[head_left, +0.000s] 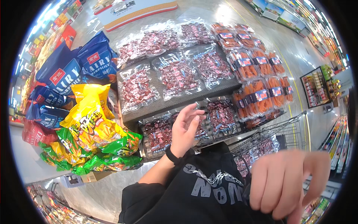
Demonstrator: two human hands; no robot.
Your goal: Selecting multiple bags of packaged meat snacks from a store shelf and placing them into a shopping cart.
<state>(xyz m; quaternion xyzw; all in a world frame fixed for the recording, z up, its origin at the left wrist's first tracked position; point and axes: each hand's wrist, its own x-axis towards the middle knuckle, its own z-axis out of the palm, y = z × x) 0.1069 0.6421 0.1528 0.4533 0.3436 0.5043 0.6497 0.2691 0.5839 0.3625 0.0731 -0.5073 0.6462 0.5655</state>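
Observation:
My left hand (186,127), with a black band on its wrist, hovers palm up over the front row of the display. Its fingers are apart and hold nothing. Beneath and beside it lie clear vacuum packs of small dark-red wrapped pieces; one such pack (221,115) is just right of the fingers, another (158,135) to the left. Close to the camera at lower right is my right hand (285,183), blurred, back showing and fingers curled down. The inside of that hand is hidden, so I cannot make out what it holds.
Blue bags (61,72) and yellow-green snack bags (95,125) are piled left. Clear tubs of orange-brown food (257,93) are stacked right. More packs (177,76) lie on a dark raised step. A wire cart (294,132) with packs inside stands at the right front.

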